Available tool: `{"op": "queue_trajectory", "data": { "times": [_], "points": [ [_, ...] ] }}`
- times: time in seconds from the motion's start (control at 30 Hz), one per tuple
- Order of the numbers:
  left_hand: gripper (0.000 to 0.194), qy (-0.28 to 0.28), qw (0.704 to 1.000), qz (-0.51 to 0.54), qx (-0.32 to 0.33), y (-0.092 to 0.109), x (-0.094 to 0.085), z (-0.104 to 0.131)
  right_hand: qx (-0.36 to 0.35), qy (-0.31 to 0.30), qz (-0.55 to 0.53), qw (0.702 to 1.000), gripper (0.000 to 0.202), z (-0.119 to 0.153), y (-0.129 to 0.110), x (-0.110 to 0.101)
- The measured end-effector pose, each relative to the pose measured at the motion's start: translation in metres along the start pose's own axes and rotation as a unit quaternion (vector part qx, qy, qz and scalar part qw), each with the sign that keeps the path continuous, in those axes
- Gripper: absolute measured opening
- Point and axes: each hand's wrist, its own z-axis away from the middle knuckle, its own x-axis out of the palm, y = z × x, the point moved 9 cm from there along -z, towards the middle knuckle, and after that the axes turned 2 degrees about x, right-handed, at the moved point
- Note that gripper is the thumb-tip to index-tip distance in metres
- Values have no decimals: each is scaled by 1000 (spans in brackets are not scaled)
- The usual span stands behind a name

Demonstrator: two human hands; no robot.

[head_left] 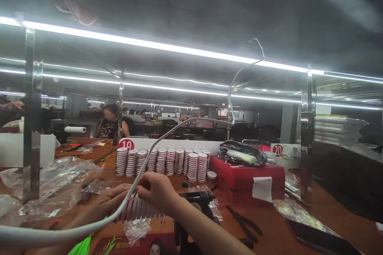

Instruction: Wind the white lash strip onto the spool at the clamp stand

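Observation:
A row of red-and-white spools point(140, 208) lies on its side, low in the middle of the view. My left hand point(112, 199) is against its left end, fingers closed around that side; the white cable in front hides part of the hand. At the top of the row, my right hand point(158, 190) has thumb and forefinger pinched together. What is between those fingertips is too small to make out. Beneath my right forearm stands a black device point(197, 203), partly covered by the arm.
A white cable point(167, 133) loops across the view. Stacked spools point(170, 162) line the back, beside a red box point(248, 177) bearing a pouch point(242, 153). Pliers point(243, 223) lie right, plastic bags point(66, 179) left. Metal posts point(32, 107) flank the bench. A person point(112, 123) sits beyond.

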Motion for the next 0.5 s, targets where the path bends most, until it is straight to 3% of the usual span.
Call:
{"op": "queue_trajectory", "data": {
  "times": [0.33,0.5],
  "points": [
    [44,-13,1000,11,-10,2,1,0,-20,22,-37,999,7,6,-2,3],
    [41,-18,1000,17,-9,1,2,0,-22,2,-21,1000,9,7,-5,3]
  ]
}}
